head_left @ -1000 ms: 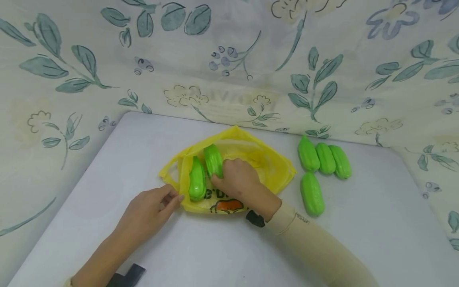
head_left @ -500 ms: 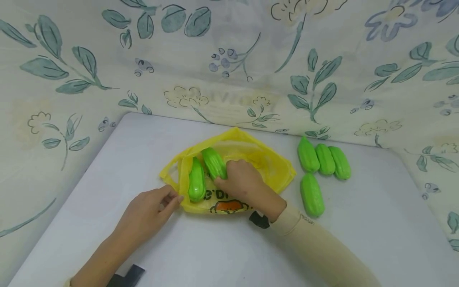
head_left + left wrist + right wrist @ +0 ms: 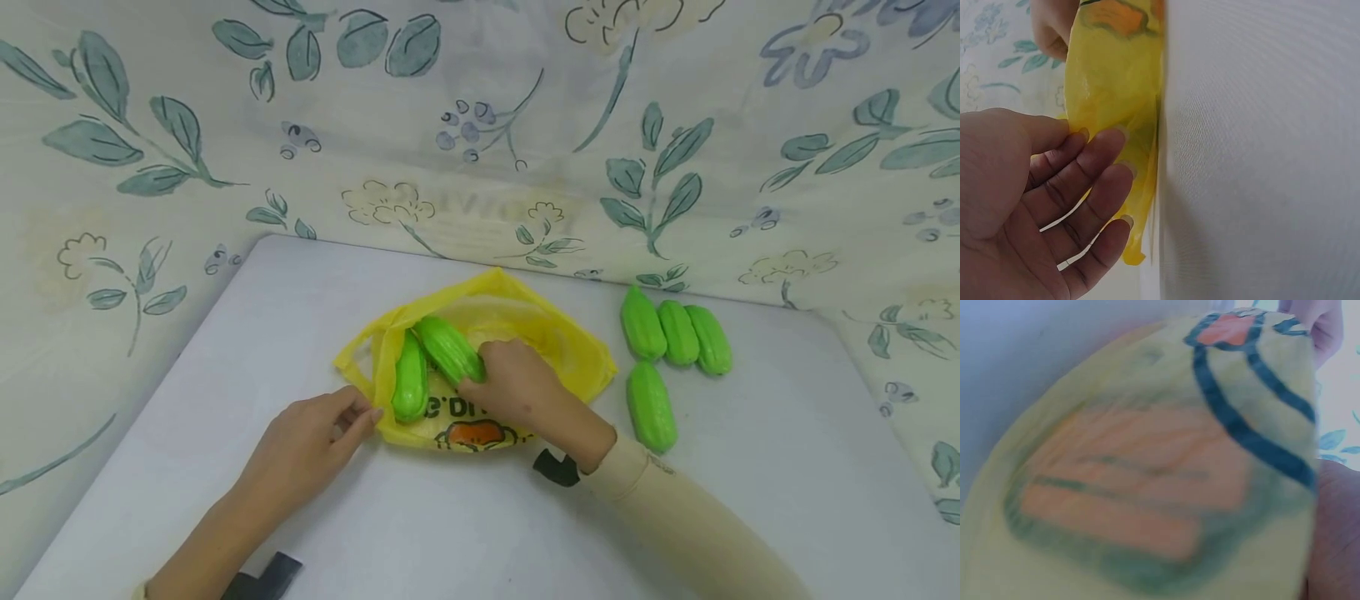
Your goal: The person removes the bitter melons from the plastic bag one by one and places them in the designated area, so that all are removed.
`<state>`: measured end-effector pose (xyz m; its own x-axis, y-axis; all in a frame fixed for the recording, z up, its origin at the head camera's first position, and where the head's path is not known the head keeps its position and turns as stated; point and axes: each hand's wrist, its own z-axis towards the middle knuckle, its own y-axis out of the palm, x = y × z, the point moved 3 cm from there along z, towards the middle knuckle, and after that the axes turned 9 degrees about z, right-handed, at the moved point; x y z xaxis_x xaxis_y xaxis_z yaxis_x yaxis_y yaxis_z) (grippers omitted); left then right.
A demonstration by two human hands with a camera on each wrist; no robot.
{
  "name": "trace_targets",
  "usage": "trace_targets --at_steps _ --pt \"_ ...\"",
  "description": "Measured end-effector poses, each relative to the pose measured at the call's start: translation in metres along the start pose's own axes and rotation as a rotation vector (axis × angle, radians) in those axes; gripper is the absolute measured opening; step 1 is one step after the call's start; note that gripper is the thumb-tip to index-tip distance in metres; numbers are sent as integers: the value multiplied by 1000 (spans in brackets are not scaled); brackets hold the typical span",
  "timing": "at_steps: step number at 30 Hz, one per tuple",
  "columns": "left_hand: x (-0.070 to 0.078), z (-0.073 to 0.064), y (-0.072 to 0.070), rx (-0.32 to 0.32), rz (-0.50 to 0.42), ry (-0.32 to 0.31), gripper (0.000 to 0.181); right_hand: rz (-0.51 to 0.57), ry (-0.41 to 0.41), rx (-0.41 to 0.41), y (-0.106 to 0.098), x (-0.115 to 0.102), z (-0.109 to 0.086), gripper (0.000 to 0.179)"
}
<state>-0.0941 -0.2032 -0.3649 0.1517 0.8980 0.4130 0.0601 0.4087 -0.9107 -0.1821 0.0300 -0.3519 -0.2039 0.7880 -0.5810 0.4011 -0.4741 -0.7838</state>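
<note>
A yellow plastic bag (image 3: pixel 585 350) with dark print and an orange picture lies with its mouth spread wide. At its left edge my left hand (image 3: pixel 315 429) pinches the rim between thumb and index finger; the left wrist view shows the other fingers against the plastic (image 3: pixel 1113 75). Reaching into the bag, my right hand (image 3: pixel 517 387) grips the near end of a ridged green toy cucumber (image 3: pixel 448 346), which slants toward the upper left. A second green cucumber (image 3: pixel 410 379) lies left of it in the bag. In the right wrist view the bag's printed side (image 3: pixel 1260 544) hides the held cucumber.
Right of the bag, three green cucumbers (image 3: pixel 680 333) lie side by side near the table's back edge, with another cucumber (image 3: pixel 651 407) in front of them. The white table (image 3: pixel 420 533) meets a floral cloth (image 3: pixel 480 192) behind.
My right hand has shifted slightly right and toward me, swinging the held cucumber's near end rightward so it slants more, its far end closer to the other cucumber. My left hand stays put.
</note>
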Motion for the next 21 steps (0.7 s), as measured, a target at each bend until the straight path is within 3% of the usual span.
trace_targets --at_steps 21 --pt "-2 1 2 -6 15 -8 13 -12 -63 49 -18 7 -31 19"
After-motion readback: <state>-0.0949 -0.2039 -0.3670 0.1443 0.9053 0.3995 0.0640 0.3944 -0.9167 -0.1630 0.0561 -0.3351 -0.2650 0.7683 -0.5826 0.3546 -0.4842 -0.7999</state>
